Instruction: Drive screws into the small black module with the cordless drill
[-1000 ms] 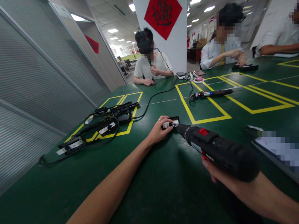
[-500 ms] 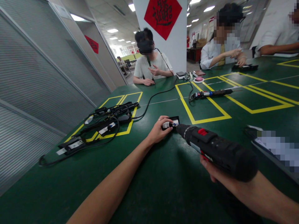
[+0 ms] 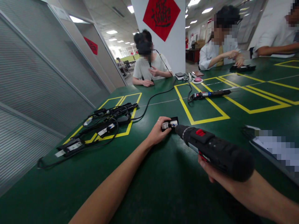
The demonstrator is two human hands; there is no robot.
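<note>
My left hand (image 3: 158, 130) grips a small black housing (image 3: 175, 119) with white and bluish parts inside, low on the green table (image 3: 149, 174). Fingers and thumb close round its left end. In my right hand (image 3: 219, 175) is a black cordless drill (image 3: 217, 152) with a red switch on top; its body covers most of the fingers. The drill's nose points at the housing, right beside my left fingertips. Whether the tip touches a screw or part there is too small to make out.
Black devices with cables (image 3: 109, 121) lie at left inside yellow tape. A slim wired tool (image 3: 210, 94) rests beyond the drill, near a pink round object (image 3: 197, 80). A clipboard-like item (image 3: 275, 152) is at right. Seated people (image 3: 151, 62) work across the table.
The whole view has shifted very slightly. Both hands, the drill and the housing keep practically the same positions relative to each other.
</note>
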